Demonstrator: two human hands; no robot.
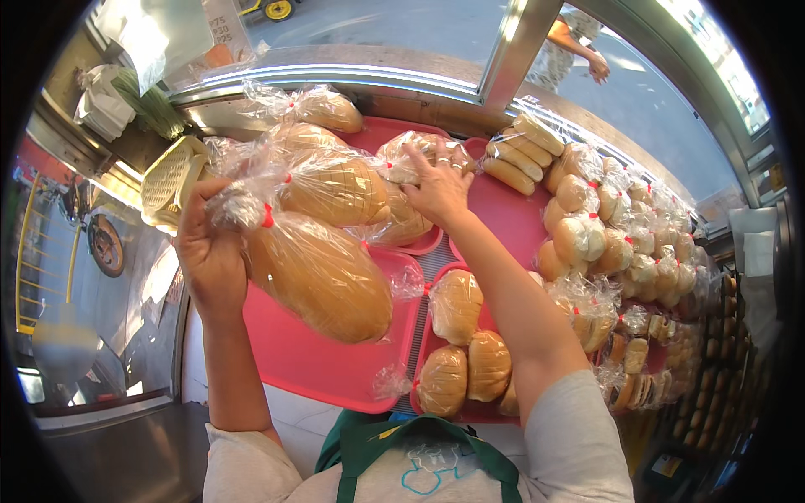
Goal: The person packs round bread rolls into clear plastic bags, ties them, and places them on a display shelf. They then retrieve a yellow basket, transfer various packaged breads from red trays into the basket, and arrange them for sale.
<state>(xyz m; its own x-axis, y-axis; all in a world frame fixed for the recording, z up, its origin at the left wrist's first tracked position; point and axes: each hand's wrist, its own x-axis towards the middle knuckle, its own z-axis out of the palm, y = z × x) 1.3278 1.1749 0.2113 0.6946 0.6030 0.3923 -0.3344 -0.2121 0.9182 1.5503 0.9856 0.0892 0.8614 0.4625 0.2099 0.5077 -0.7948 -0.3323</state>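
My left hand [210, 251] grips the gathered neck of a clear plastic bag, just behind its red tie. Inside that bag is a large bread loaf [321, 276], held above a pink tray [302, 358]. My right hand [440, 185] reaches forward, fingers spread, resting on a bagged loaf [415, 148] at the back. Between the hands lies a bagged sliced loaf [339, 188], with another bagged loaf [405, 217] partly under it. Farther back, one more bagged loaf [333, 110] sits against the window ledge.
Bagged long rolls [519, 154] and several bagged buns [578, 239] fill the right side. Smaller bagged loaves [456, 308] lie on a tray near my right forearm. A cream plastic basket [173, 179] stands left. Beyond the glass, a person's arm [575, 47] shows.
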